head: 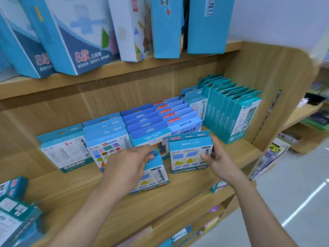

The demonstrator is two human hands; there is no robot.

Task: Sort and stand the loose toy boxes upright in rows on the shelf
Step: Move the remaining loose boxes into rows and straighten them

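Note:
My left hand (128, 164) grips the top of a small blue toy box (154, 177) that stands tilted on the wooden shelf (74, 193). To its right, my right hand (219, 159) holds the right edge of a matching blue box (188, 155), which stands upright at the front of a row. Behind them, several rows of blue boxes (151, 122) stand upright. A row of teal boxes (229, 111) fills the right end.
Large blue boxes (74, 36) stand on the shelf above. More boxes (14, 211) lie at the lower left. The shelf's wooden side panel (277, 86) closes the right end. Lower shelves hold other goods, and the floor (293, 202) is at the right.

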